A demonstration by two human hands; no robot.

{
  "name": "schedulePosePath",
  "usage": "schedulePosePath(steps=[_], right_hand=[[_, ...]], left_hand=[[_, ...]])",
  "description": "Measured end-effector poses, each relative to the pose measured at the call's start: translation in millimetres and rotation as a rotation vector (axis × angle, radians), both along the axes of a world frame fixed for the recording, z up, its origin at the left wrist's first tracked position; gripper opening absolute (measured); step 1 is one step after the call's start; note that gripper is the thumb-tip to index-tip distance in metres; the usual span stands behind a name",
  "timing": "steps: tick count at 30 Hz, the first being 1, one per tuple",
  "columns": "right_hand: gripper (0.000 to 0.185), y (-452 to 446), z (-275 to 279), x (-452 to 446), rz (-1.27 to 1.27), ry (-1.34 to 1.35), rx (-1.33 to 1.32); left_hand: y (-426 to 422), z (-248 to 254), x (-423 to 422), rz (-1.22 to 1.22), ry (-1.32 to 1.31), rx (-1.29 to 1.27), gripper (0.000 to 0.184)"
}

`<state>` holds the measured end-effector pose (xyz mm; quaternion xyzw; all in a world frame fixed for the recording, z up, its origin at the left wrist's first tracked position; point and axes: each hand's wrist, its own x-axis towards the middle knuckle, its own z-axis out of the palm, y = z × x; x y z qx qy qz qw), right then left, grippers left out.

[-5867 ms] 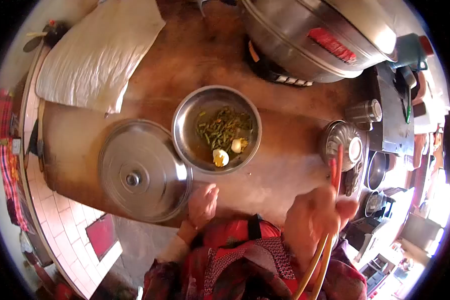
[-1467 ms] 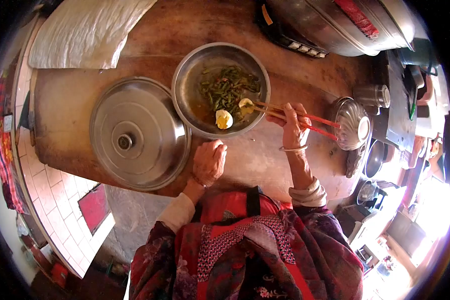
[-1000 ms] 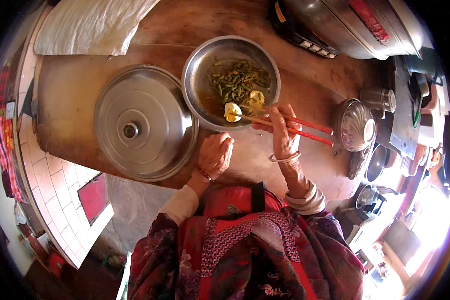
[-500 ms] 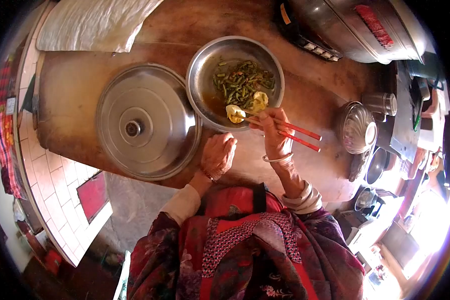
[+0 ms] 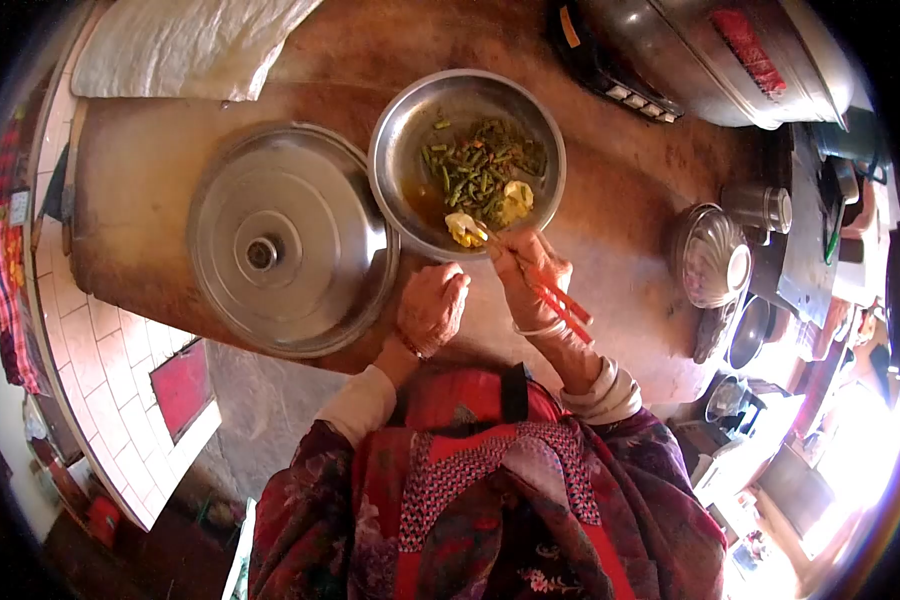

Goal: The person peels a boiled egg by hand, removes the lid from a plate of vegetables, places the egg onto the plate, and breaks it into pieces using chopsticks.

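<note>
My right hand [image 5: 531, 275] grips a pair of chopsticks [image 5: 566, 307] with red upper ends. Their tips reach over the near rim of a steel bowl [image 5: 395, 130] and touch a piece of boiled egg [image 5: 463, 229]. Another egg piece [image 5: 515, 198] with crumbly yolk lies just right of it. Chopped green beans [image 5: 482, 165] lie in the middle of the bowl, with brownish liquid beside them. My left hand [image 5: 433, 304] rests closed on the near table edge, below the bowl and beside a round metal lid [image 5: 310, 220]; nothing shows in its fingers.
The wooden table [image 5: 610, 190] carries a pale cloth [image 5: 185, 50] at the far left. A large metal pot [image 5: 710, 60] stands at the far right, on a dark base. Along the right side are an upturned glass bowl [image 5: 712, 257] and a metal cup [image 5: 760, 208].
My right hand has turned, so the chopsticks now slant more steeply toward me. The egg piece at their tips has shifted slightly and looks more broken. My left hand stays put.
</note>
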<state>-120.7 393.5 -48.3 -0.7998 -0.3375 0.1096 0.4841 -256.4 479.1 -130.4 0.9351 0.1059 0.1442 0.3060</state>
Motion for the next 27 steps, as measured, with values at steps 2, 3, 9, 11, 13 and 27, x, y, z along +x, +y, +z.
schedulePosePath(steps=[2,3,9,11,13,27], right_hand=[[0.01,0,-1,3,0.154,-0.24,0.017],[0.01,1,-3,2,0.156,-0.242,0.021],[0.009,-1,4,-2,0.077,0.055,-0.027],[0.009,-1,5,1,0.099,0.07,-0.007],[0.01,0,4,6,0.118,0.09,0.011],[0.025,17,-8,28,-0.162,0.84,0.349]], left_hand=[[0,0,0,0.003,-0.06,0.039,0.019],[0,-1,1,0.005,-0.061,0.044,0.019],[-3,0,-1,0.041,-0.084,0.042,0.019],[-2,2,0,0.044,-0.073,0.05,0.019],[-2,4,0,0.042,-0.057,0.049,0.018],[0,-3,-2,-0.005,0.026,-0.037,0.017]])
